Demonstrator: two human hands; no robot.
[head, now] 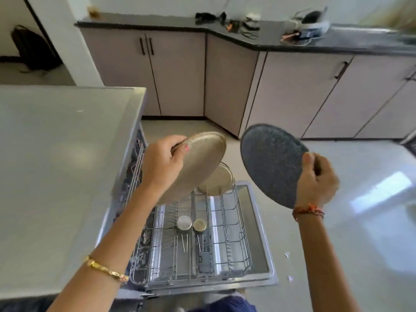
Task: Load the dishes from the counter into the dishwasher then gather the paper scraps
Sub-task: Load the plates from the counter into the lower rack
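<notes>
Plates: left hand (161,163) grips beige plate (198,163), right hand (316,179) pinches grey plate (270,163), above rack (225,233).

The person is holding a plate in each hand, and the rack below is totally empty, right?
Not quite. The left hand and right hand each hold a plate, but the head view shows the rack already holds two cups and a beige plate.

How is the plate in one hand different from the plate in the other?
The speckled dark grey round plate is held by the right hand over the floor; the beige metallic round plate is gripped by the left hand above the dishwasher's wire rack. The grey one looks matte, the beige shinier. Both are round, tilted and airborne.
</notes>
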